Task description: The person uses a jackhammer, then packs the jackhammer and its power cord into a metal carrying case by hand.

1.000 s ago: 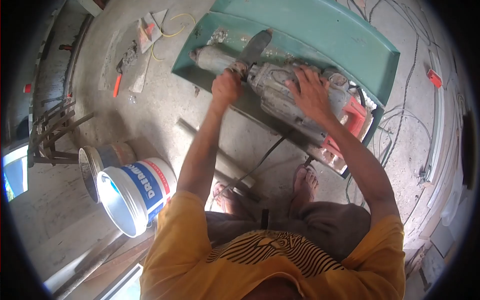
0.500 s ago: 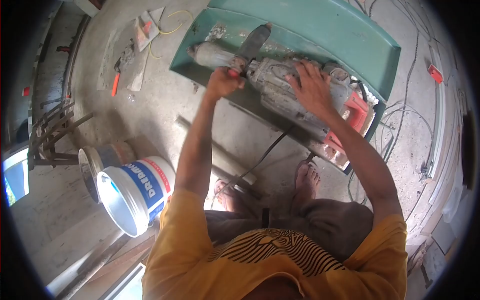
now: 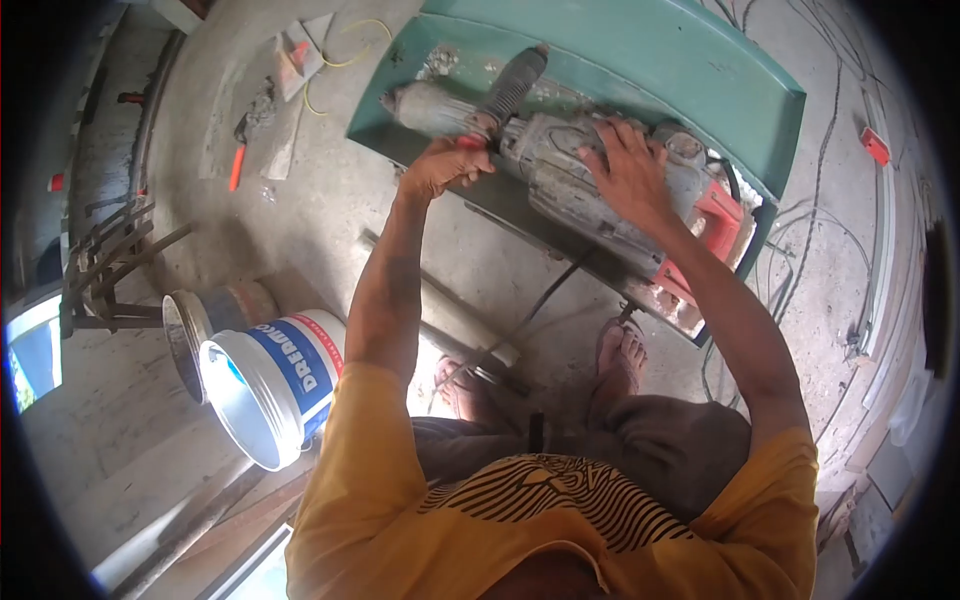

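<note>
A grey power tool (image 3: 570, 160) with a red rear handle (image 3: 716, 226) lies in an open green metal case (image 3: 690, 60). Its dark ribbed side handle (image 3: 518, 78) points away from me. My left hand (image 3: 442, 168) is closed round a small red part (image 3: 471, 142) beside the base of that handle, at the case's near edge. My right hand (image 3: 632, 178) rests on top of the tool's body with its fingers spread. White debris (image 3: 436, 64) lies inside the case.
At the left stand a white and blue bucket (image 3: 270, 385) and a dirty bucket (image 3: 190, 335). A trowel (image 3: 238, 160) lies on the floor. A grey tube (image 3: 465, 320) and a black cable (image 3: 545, 292) lie near my feet. More cables (image 3: 815, 220) are at right.
The fingers of my left hand have shifted slightly at the red part. My right hand stays on the tool. The whole view has moved a little.
</note>
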Demonstrator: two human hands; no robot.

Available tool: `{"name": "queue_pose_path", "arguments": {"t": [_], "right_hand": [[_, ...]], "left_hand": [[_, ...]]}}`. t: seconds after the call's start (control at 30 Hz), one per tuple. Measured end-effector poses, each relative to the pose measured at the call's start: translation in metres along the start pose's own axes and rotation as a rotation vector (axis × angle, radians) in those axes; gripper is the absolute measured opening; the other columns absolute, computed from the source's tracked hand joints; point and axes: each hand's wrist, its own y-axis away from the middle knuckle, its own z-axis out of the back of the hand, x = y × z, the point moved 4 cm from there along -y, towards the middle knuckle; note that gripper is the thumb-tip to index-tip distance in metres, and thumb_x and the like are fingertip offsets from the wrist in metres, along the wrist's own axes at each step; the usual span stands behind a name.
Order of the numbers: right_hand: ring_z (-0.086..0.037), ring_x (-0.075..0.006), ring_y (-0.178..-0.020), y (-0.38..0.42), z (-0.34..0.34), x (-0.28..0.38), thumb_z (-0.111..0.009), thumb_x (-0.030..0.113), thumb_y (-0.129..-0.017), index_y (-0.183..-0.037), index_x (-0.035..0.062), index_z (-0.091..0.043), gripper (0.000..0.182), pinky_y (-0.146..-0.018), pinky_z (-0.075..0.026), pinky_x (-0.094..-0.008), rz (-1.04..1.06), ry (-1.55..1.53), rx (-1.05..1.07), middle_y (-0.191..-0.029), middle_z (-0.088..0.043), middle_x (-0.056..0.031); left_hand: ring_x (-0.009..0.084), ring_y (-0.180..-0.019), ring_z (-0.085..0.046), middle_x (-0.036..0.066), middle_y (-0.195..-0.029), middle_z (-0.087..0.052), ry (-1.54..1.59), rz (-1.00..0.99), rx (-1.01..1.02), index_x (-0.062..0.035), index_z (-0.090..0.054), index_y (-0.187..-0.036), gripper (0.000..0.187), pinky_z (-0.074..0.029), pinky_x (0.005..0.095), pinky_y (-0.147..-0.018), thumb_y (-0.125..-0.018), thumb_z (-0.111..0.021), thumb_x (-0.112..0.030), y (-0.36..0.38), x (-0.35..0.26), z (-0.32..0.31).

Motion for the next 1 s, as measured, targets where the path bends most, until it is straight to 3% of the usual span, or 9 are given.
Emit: {"name": "queue_pose_path", "arguments": {"t": [0.13,0.2,0.33,0.53,0.73,0.8,0.87,0.9,1.0], "right_hand": [[-0.046,-0.0300,-0.123,-0.005,0.002,-0.009,-0.051,0.041,-0.095,-0.130,0.0078,-0.050,0.048,-0.101,-0.031,-0.0525,-0.006,-0.026,-0.012,-0.133,-0.049,-0.0128],[-0.046,-0.0306,-0.123,-0.004,0.002,-0.007,-0.051,0.041,-0.095,-0.130,0.0075,-0.050,0.048,-0.101,-0.031,-0.0524,-0.030,-0.003,-0.009,-0.133,-0.049,-0.0133],[-0.047,-0.0320,-0.121,-0.007,-0.001,-0.007,-0.051,0.041,-0.095,-0.130,0.0068,-0.051,0.049,-0.100,-0.032,-0.0519,-0.025,0.055,-0.077,-0.131,-0.050,-0.0154],[-0.047,-0.0323,-0.121,-0.008,0.003,-0.009,-0.050,0.042,-0.096,-0.130,0.0052,-0.051,0.050,-0.100,-0.032,-0.0520,-0.029,0.013,-0.071,-0.128,-0.052,-0.0165],[-0.048,-0.0312,-0.120,-0.006,0.000,-0.009,-0.051,0.041,-0.096,-0.130,0.0045,-0.050,0.050,-0.100,-0.032,-0.0530,-0.028,-0.001,-0.058,-0.129,-0.052,-0.0153],[-0.048,-0.0307,-0.120,-0.005,0.000,-0.009,-0.050,0.041,-0.096,-0.130,0.0044,-0.050,0.050,-0.100,-0.032,-0.0528,-0.019,-0.002,-0.051,-0.129,-0.052,-0.0154],[-0.048,-0.0303,-0.120,-0.002,0.000,-0.013,-0.050,0.041,-0.096,-0.130,0.0044,-0.050,0.050,-0.100,-0.031,-0.0526,-0.008,-0.010,-0.045,-0.129,-0.052,-0.0155],[-0.048,-0.0304,-0.120,-0.001,-0.002,-0.012,-0.050,0.041,-0.096,-0.130,0.0044,-0.051,0.049,-0.100,-0.032,-0.0525,-0.002,-0.011,-0.065,-0.129,-0.052,-0.0155],[-0.048,-0.0305,-0.121,-0.007,0.002,-0.012,-0.049,0.041,-0.096,-0.129,0.0043,-0.051,0.049,-0.100,-0.032,-0.0522,-0.009,-0.025,-0.082,-0.129,-0.052,-0.0153]], "left_hand": [[0.0195,-0.062,-0.063,0.008,-0.074,-0.064,0.162,0.249,0.030,-0.0004,-0.063,-0.084,0.027,-0.051,0.0309,-0.054,-0.068,-0.076,-0.018,-0.004,-0.007,-0.020],[0.0320,-0.069,-0.066,0.016,-0.085,-0.065,-0.831,-0.204,-0.690,0.0004,-0.059,-0.092,0.032,-0.055,0.0397,-0.061,-0.069,-0.075,-0.015,0.008,-0.029,-0.025],[0.0399,-0.076,-0.066,0.022,-0.088,-0.065,-0.855,-0.243,-0.688,-0.0010,-0.054,-0.099,0.040,-0.054,0.0470,-0.070,-0.070,-0.074,-0.019,0.018,-0.023,-0.033],[0.0381,-0.081,-0.067,0.020,-0.083,-0.067,0.156,0.264,0.049,0.0011,-0.063,-0.094,0.041,-0.054,0.0446,-0.073,-0.066,-0.080,-0.023,-0.005,-0.008,-0.008],[0.0380,-0.094,-0.065,0.022,-0.102,-0.065,-1.145,-0.078,-0.754,-0.0022,-0.054,-0.105,0.045,-0.052,0.0473,-0.079,-0.071,-0.073,-0.025,0.027,-0.037,-0.051],[0.0380,-0.087,-0.066,0.020,-0.098,-0.067,-1.088,-0.194,-0.875,-0.0014,-0.055,-0.099,0.039,-0.053,0.0456,-0.072,-0.072,-0.073,-0.023,0.012,-0.018,-0.041],[0.0304,-0.076,-0.068,0.015,-0.092,-0.070,-0.803,-0.223,-0.529,0.0017,-0.057,-0.102,0.042,-0.053,0.0385,-0.062,-0.075,-0.075,-0.024,0.011,-0.016,-0.021],[0.0217,-0.073,-0.069,0.011,-0.091,-0.071,-0.030,0.034,-0.042,0.0033,-0.058,-0.112,0.050,-0.054,0.0320,-0.061,-0.075,-0.077,-0.025,0.002,0.001,-0.004],[0.0160,-0.066,-0.066,0.008,-0.077,-0.069,0.186,0.143,-0.059,0.0025,-0.064,-0.101,0.041,-0.056,0.0275,-0.061,-0.070,-0.078,-0.021,0.015,-0.029,-0.008]]}}
